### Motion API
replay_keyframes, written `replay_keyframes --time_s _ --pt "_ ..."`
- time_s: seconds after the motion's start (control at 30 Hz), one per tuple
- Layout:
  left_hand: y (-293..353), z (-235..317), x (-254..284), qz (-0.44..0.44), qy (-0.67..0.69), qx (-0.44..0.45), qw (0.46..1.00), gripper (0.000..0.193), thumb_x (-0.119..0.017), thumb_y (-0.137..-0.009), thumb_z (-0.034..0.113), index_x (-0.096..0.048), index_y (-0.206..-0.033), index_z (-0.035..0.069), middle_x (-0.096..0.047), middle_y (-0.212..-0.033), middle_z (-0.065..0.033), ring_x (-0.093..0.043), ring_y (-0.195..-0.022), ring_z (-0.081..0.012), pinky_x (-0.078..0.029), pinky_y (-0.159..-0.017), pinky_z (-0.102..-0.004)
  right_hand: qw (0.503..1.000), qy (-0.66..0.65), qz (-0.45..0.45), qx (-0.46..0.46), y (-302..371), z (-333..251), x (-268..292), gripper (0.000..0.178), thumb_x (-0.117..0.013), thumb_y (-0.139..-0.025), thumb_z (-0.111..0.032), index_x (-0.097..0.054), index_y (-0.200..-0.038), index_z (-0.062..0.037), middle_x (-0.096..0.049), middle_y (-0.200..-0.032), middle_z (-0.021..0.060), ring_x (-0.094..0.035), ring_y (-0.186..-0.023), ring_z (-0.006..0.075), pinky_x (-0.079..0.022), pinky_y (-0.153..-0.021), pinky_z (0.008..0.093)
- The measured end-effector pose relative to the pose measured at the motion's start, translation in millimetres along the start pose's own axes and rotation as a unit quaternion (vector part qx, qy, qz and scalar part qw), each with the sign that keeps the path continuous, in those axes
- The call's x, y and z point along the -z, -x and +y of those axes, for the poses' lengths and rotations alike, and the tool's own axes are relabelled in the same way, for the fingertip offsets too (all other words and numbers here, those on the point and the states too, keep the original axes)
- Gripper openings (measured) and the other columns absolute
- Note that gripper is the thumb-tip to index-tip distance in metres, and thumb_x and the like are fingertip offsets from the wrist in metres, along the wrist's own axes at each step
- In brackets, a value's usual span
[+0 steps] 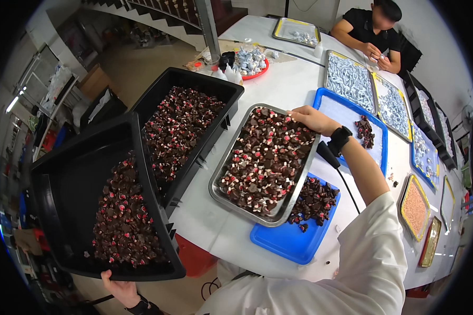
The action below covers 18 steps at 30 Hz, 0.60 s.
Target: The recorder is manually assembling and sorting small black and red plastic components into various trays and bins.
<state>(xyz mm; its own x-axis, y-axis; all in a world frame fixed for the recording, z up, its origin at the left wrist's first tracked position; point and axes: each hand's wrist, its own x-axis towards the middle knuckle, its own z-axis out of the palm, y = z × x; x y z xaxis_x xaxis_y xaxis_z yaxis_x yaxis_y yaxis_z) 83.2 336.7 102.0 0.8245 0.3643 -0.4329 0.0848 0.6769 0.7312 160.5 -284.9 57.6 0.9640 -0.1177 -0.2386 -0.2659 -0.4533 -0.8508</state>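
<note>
At the left, the left hand grasps the near lower edge of a black tub, which is tilted and has dark brown chunks mixed with red bits heaped toward its right side. Just behind it, touching or overlapping in view, a 2nd black tub holds a broad layer of the same mix. Farther back on the white desk, wrapped pieces fill a red dish.

In the middle is a metal tray, loaded with brown, red and cream pieces; the right hand grips its upper right corner. I cannot tell whether the tray rests on the desk. It partly hides a blue tray of brown chunks. Beyond the right wrist, a 2nd blue tray carries 1 small cluster. At the upper right, 1 co-worker sits near silvery blue pieces, both hands around a small item.
</note>
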Motion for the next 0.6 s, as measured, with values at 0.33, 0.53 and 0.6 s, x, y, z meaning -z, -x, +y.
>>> replay_keyframes --time_s 0.33,0.53,0.6 --pt "-3 1 2 -0.016 0.010 0.048 0.999 0.044 -0.055 -0.067 0.018 -0.056 -0.109 0.004 -0.060 -0.105 -0.0086 -0.058 -0.094 -0.0275 -0.049 -0.082 -0.0453 0.985 -0.026 0.165 0.049 -16 -113 76 0.034 -0.049 -0.093 -0.029 -0.060 -0.104 0.0013 -0.058 -0.074 -0.0024 -0.049 -0.059 0.0032 -0.039 -0.052 0.0202" --pt "2 3 -6 -0.038 0.012 0.040 0.998 0.044 -0.055 -0.066 0.016 -0.056 -0.109 0.004 -0.060 -0.105 -0.0084 -0.057 -0.095 -0.0280 -0.048 -0.083 -0.0487 0.920 0.146 0.334 0.148 -104 -180 48 0.047 -0.050 -0.086 -0.038 -0.064 -0.092 0.0065 -0.062 -0.090 0.0279 -0.061 -0.091 0.0387 -0.046 -0.080 0.0401" --pt "4 3 -9 -0.034 -0.005 0.041 0.999 0.044 -0.055 -0.066 0.015 -0.056 -0.108 0.004 -0.061 -0.103 -0.0084 -0.058 -0.093 -0.0276 -0.049 -0.081 -0.0463 0.909 0.196 0.332 0.160 -117 -202 32 0.042 -0.051 -0.087 -0.037 -0.065 -0.094 0.0015 -0.063 -0.095 0.0247 -0.059 -0.094 0.0392 -0.046 -0.084 0.0417"
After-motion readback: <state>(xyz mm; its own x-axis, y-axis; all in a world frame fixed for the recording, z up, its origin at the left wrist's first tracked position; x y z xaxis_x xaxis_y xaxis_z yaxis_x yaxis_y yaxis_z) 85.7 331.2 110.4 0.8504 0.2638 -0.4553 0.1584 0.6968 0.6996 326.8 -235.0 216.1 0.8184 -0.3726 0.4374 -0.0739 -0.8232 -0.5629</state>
